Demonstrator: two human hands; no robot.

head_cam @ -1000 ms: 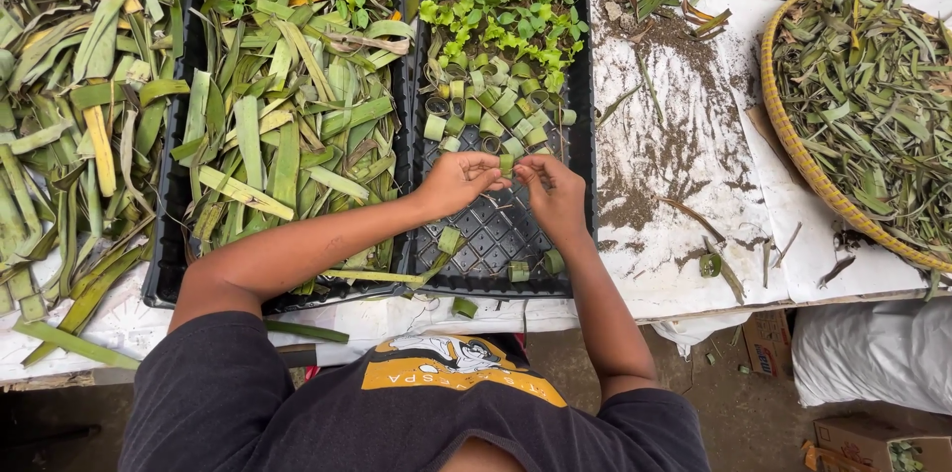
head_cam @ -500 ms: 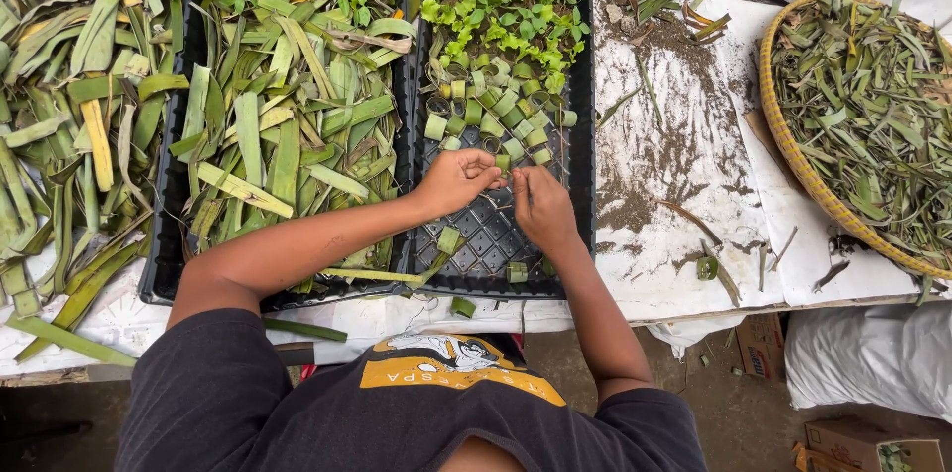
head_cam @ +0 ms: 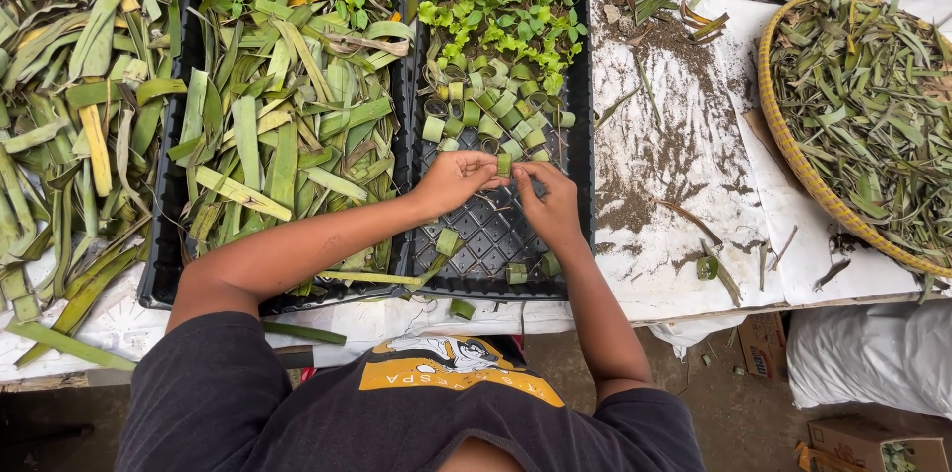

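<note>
A small green leaf ring [head_cam: 504, 165] is pinched upright between the left hand [head_cam: 458, 180] and the right hand [head_cam: 548, 202], both closed narrowly on it, above the black tray [head_cam: 585, 135]. The far rows are judged filled with seedlings [head_cam: 501, 11] and empty rings [head_cam: 491, 115]; the near grid remains mostly bare. The ring's axis stands vertical.

Dark grey short-sleeve tee w/ yellow band & white cartoon print on chest. Arms bare from sleeve hems to fingers. No gloves, rings or watch on left hand [head_cam: 458, 180], right hand [head_cam: 548, 202].
</note>
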